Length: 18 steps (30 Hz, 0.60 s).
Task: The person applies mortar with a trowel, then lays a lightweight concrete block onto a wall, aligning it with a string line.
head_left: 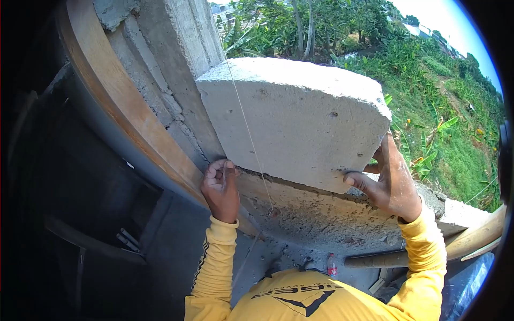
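A large pale grey concrete block [289,128] stands on the mortar-covered ledge of a low wall [300,214], its left end against a concrete column [184,59]. My right hand [393,182] grips the block's lower right end, thumb on the near face and fingers behind it. My left hand [220,190] is closed at the block's lower left corner, fingers curled and thumb pressed against them. Whatever it may pinch is hidden. A thin string [249,125] runs down in front of the block's face.
A curved wooden board [126,101] runs along the left of the column. A bamboo pole [380,260] lies low on the right, near a plastic bottle [332,265] on the floor. Beyond the wall, a green slope [444,107] drops away outside.
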{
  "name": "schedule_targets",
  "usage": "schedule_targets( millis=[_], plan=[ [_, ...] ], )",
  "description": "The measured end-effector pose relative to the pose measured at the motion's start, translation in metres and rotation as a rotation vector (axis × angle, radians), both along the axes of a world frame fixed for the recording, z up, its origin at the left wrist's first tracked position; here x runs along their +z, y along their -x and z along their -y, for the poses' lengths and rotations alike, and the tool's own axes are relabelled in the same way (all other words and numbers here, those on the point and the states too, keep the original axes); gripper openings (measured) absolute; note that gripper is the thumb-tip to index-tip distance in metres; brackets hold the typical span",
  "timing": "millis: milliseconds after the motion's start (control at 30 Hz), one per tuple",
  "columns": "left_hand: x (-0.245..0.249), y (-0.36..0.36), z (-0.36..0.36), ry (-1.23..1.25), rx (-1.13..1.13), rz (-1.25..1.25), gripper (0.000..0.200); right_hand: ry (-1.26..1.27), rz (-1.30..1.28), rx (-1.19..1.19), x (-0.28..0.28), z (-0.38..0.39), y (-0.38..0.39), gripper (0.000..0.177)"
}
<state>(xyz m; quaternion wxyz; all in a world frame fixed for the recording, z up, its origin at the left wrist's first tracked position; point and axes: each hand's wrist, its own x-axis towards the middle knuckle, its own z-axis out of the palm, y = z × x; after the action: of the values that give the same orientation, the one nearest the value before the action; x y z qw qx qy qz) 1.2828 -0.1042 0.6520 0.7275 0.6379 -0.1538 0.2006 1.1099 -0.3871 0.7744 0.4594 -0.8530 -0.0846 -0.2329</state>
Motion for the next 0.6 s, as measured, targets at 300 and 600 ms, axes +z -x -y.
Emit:
schedule_targets(
  millis=[300, 600],
  plan=[
    [-0.0043, -0.0023, -0.0012, -0.007, 0.001, 0.005, 0.020, -0.074, -0.044, 0.051, 0.0018, 0.0011, 0.0006, 0.118],
    [-0.0028, -0.0004, -0.0013, -0.021, 0.008, 0.002, 0.021, -0.136, -0.076, 0.050, -0.0010, 0.0024, -0.0003, 0.103]
  ],
)
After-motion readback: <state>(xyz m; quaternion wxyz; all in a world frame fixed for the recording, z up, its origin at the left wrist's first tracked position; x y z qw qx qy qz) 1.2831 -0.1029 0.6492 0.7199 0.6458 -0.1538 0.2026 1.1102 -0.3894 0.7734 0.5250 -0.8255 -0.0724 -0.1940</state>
